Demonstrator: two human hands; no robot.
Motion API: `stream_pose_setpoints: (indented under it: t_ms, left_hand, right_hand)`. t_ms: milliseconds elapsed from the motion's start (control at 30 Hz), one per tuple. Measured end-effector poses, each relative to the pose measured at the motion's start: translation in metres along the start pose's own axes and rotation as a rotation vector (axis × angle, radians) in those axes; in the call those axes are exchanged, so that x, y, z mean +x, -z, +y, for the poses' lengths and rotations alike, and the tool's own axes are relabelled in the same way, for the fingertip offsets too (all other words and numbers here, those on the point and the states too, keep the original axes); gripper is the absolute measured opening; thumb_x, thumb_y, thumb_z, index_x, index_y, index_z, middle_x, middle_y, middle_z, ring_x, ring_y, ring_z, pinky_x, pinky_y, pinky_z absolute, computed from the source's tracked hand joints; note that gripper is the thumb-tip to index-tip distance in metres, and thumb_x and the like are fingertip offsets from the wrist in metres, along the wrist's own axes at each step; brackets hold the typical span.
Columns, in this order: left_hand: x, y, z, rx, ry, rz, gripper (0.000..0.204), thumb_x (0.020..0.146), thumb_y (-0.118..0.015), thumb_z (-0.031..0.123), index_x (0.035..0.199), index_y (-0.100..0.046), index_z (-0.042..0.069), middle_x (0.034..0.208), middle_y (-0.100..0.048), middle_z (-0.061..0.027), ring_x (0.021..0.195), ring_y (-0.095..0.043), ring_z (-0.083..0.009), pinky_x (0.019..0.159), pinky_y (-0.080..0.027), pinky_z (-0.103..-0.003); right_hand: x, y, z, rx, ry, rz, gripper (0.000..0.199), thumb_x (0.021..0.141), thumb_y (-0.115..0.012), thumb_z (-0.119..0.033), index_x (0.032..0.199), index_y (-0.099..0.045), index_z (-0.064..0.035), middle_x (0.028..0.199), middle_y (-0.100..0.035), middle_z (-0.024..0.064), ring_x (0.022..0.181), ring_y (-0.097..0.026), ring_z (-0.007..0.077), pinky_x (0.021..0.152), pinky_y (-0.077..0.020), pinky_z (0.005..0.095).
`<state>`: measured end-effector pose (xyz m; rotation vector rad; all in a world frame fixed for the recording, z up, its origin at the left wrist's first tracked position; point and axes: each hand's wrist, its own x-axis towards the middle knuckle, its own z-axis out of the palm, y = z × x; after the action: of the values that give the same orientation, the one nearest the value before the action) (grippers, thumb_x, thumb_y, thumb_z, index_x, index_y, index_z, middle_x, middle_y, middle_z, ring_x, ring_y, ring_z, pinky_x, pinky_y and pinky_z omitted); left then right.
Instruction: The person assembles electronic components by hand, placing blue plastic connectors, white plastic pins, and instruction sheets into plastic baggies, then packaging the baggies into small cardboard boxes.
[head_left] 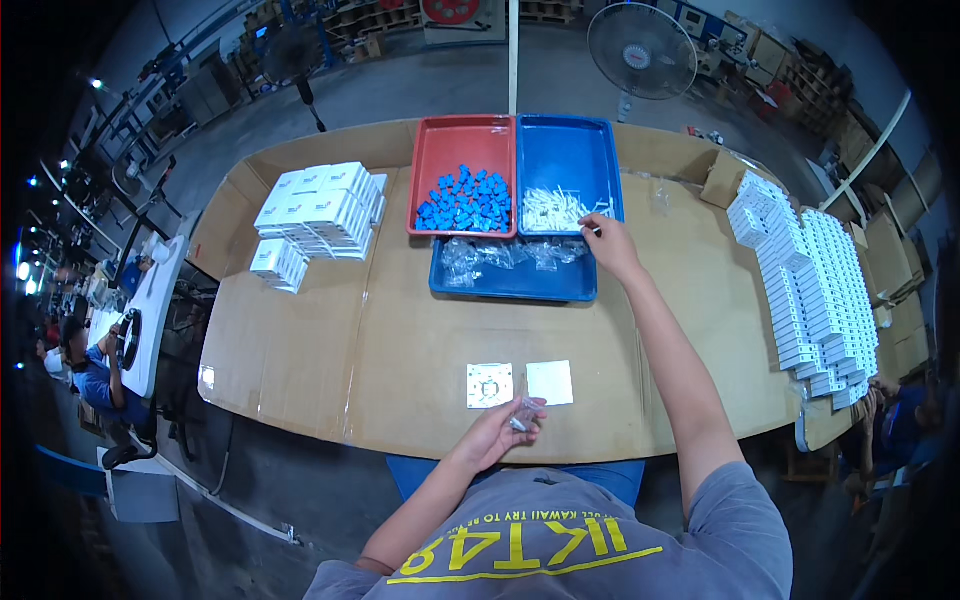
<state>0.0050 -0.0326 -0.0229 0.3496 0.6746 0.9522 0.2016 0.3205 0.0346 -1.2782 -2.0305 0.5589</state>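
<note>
My left hand [490, 436] is near the table's front edge, its fingers closed round a small clear plastic bag [525, 414]. Something small and pale shows inside the bag, too small to name. Just beyond that hand lie a white square plate with a printed pattern [490, 385] and a plain white square piece [549, 382]. My right arm reaches out to the blue tray [566, 150], which holds a heap of small white pieces [553, 210]. At its near right corner my right hand [611, 246] has its fingers pinched together; what they hold, if anything, is hidden.
A red tray [465, 145] with small blue parts [463, 203] adjoins the blue one. Another blue tray [512, 290] with clear bags [480, 258] sits nearer. White boxes are stacked at left [318, 212] and right [815, 290]. Cardboard [290, 350] covers the table; co-workers sit both sides.
</note>
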Motion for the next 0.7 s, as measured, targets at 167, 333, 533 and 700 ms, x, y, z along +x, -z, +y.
stream_pose_setpoints:
  t_ms: [167, 333, 533, 700]
  left_hand:
    - [-0.005, -0.001, -0.001, -0.008, 0.022, 0.026, 0.051, 0.114, -0.035, 0.037, 0.14, -0.055, -0.003, 0.115, -0.067, -0.0092, 0.098, -0.065, -0.0187, 0.09, -0.054, -0.034]
    - [-0.011, 0.002, 0.002, -0.005, -0.013, 0.039, 0.05, 0.114, -0.037, 0.037, 0.14, -0.056, -0.001, 0.119, -0.068, -0.0106, 0.103, -0.065, -0.0203, 0.092, -0.054, -0.035]
    - [-0.015, -0.001, 0.002, -0.054, -0.011, 0.036, 0.047, 0.113, -0.04, 0.034, 0.142, -0.055, 0.0, 0.122, -0.069, -0.0094, 0.1, -0.065, -0.0157, 0.091, -0.053, -0.033]
    - [-0.012, 0.002, 0.001, 0.005, -0.004, 0.061, 0.048, 0.113, -0.039, 0.035, 0.141, -0.056, 0.0, 0.124, -0.069, -0.0104, 0.099, -0.065, -0.0161, 0.09, -0.054, -0.033]
  right_hand:
    - [0.044, -0.022, 0.028, -0.238, 0.067, 0.122, 0.017, 0.091, -0.065, -0.012, 0.107, -0.073, -0.0105, 0.101, -0.072, 0.0134, 0.097, -0.069, 0.0361, 0.084, -0.056, 0.0484]
    - [0.05, -0.038, 0.032, -0.397, 0.077, 0.115, 0.02, 0.093, -0.066, -0.02, 0.112, -0.072, -0.0139, 0.104, -0.067, 0.0122, 0.098, -0.069, 0.0345, 0.082, -0.0563, 0.0481]
    - [0.055, -0.041, 0.05, -0.395, 0.065, 0.174, 0.018, 0.091, -0.069, -0.016, 0.109, -0.072, -0.0129, 0.104, -0.066, 0.0148, 0.094, -0.068, 0.0376, 0.08, -0.0558, 0.05]
    - [0.062, -0.015, 0.031, 0.817, -0.317, 0.349, 0.02, 0.095, -0.074, -0.018, 0.112, -0.072, -0.008, 0.102, -0.072, 0.0062, 0.088, -0.068, 0.0188, 0.071, -0.0525, 0.0321]
